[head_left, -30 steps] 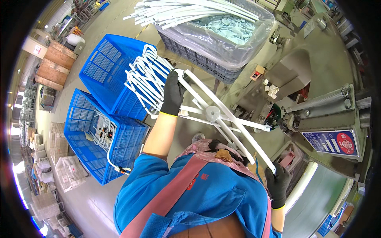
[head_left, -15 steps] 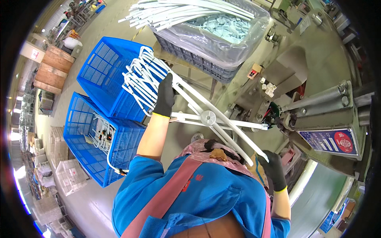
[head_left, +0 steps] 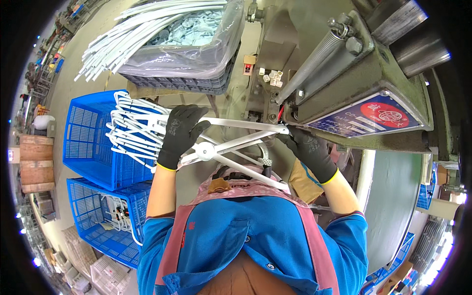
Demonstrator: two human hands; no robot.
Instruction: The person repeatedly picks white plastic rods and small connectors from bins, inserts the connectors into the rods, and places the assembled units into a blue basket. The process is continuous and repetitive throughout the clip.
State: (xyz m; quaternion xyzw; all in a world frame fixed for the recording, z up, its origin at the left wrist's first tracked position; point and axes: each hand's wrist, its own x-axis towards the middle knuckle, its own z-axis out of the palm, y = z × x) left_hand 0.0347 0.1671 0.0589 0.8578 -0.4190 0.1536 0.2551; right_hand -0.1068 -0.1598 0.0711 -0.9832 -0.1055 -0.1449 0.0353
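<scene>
A white folding frame (head_left: 231, 147) of crossed metal bars with a round pivot disc lies across my front. My left hand (head_left: 181, 132), in a black glove, grips its left bars. My right hand (head_left: 307, 147), also gloved in black, holds the frame's right tip against the green press machine (head_left: 354, 93). Behind my left hand, more white bent frames (head_left: 130, 130) hang over the rim of a blue crate (head_left: 91, 142).
A dark crate lined with clear plastic (head_left: 191, 64) holds white rods and small parts at the top. A second blue crate (head_left: 101, 221) with a few white frames stands lower left. A spring and bolts stick out of the machine (head_left: 319, 46).
The view has swung toward the machine. My right hand rose from low beside me to the frame's right tip. The frame now lies closer to level, its end at the machine.
</scene>
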